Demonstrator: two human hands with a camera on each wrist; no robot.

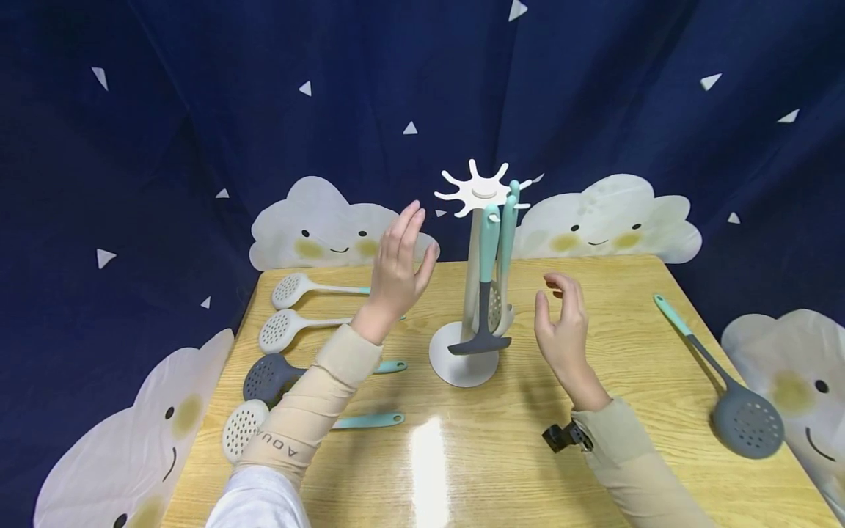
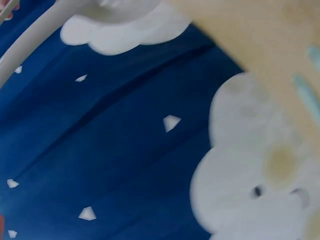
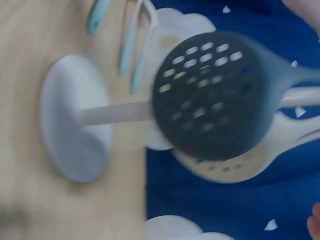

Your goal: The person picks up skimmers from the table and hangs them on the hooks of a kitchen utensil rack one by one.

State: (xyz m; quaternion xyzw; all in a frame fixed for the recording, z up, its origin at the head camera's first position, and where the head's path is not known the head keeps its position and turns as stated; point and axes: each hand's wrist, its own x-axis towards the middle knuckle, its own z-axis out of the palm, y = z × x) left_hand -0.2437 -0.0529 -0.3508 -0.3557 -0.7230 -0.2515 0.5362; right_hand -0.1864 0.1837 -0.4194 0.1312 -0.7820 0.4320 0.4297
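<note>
So my right hand (image 1: 564, 334) is just off to the right of the hanging utensils, thumb spread away from gently bent fingers, nothing in it and nothing touched as far as I can tell. My left hand (image 1: 396, 271) is up on the other side, fingers pretty much straight, thumb out, also holding nothing. Between them is the white utensil stand (image 1: 484, 192), and the bit I'd say any reach hinges on is the dark grey skimmer (image 1: 483, 343) hanging off its near side. It lies left of my right hand and right of my left one, long axis close to vertical, turquoise handle up at the prongs, perforated head down above the round base (image 1: 455, 374). Right hand looks nearer to that head, though depth is hard to judge from the head cam. Two more turquoise handles (image 1: 507, 238) hang beside it, on the right hand's side. Further out on the wooden table (image 1: 515, 477), four skimmers (image 1: 277, 331) lie in a row to the left, and one grey slotted skimmer (image 1: 749, 423) lies slantwise far right.
</note>
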